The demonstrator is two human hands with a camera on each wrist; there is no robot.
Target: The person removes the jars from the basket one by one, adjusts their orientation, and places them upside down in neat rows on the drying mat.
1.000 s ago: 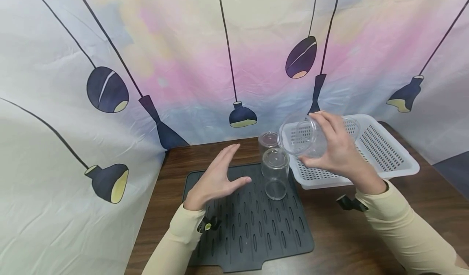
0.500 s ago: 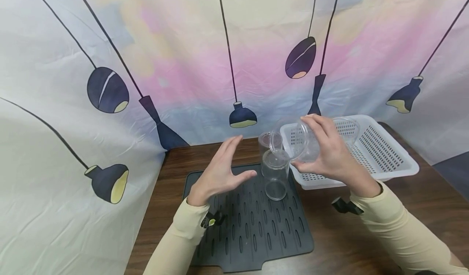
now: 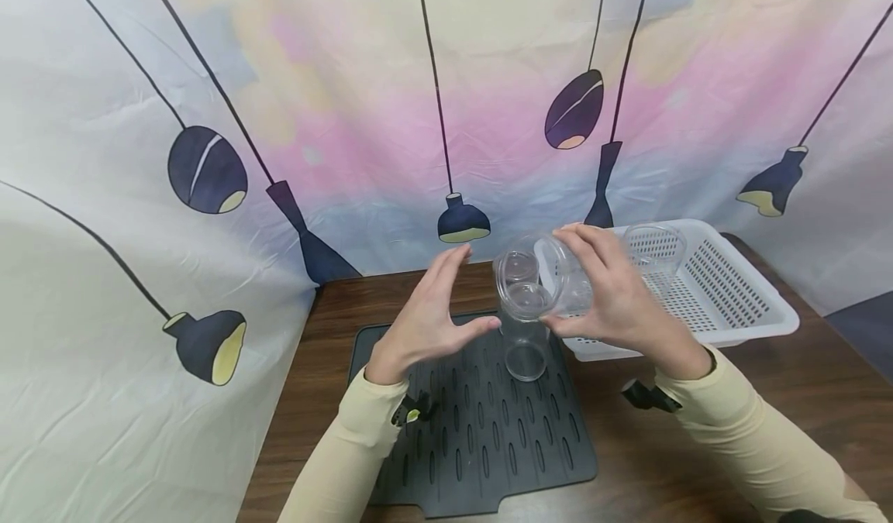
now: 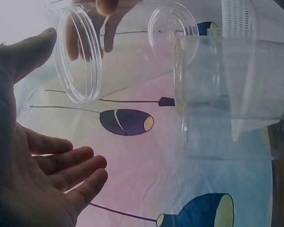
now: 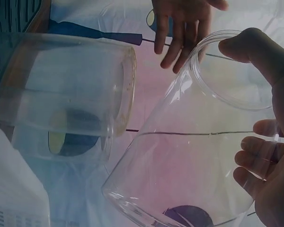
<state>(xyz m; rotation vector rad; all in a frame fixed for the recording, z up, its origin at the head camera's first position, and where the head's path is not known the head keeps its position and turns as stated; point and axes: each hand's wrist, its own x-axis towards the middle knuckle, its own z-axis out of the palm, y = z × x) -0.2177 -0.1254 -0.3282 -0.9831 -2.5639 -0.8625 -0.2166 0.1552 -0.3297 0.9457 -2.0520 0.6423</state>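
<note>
Above the dark slotted mat's [image 3: 481, 449] far right corner, right hand [image 3: 617, 302]: fingers curled about a clear jar [image 5: 180, 153], gripping it, thumb at the rim and the others along the wall.
Left hand [image 3: 429, 325]: over the mat's far side, fingers loosely spread, thumb well apart from them; whether the thumb touches the rim, I cannot tell.
Clear jar: raised above the mat, tilted onto its side, mouth toward the left hand.
Wrist views: the left one shows the mouth's ridged rim beside the left thumb; the right one shows the right thumb over that rim and the whole wall down to the base, which the head view half hides behind the hand.
Standing jars: near jar [image 3: 525, 356] upright on the mat's far right corner; far jar [image 4: 227, 139] just behind it, its foot hidden in the head view.
White basket [image 3: 739, 318]: just beside the mat's far right corner, another clear vessel [image 3: 656, 253] inside.
Room: a narrow gap between left fingers and rim; slots show from the near jar to the mat's near edge; brown surface [image 3: 656, 461] lies right of the mat.
Since half a second ago: the clear jar has shifted left, away from the basket; the standing jars stay put.
</note>
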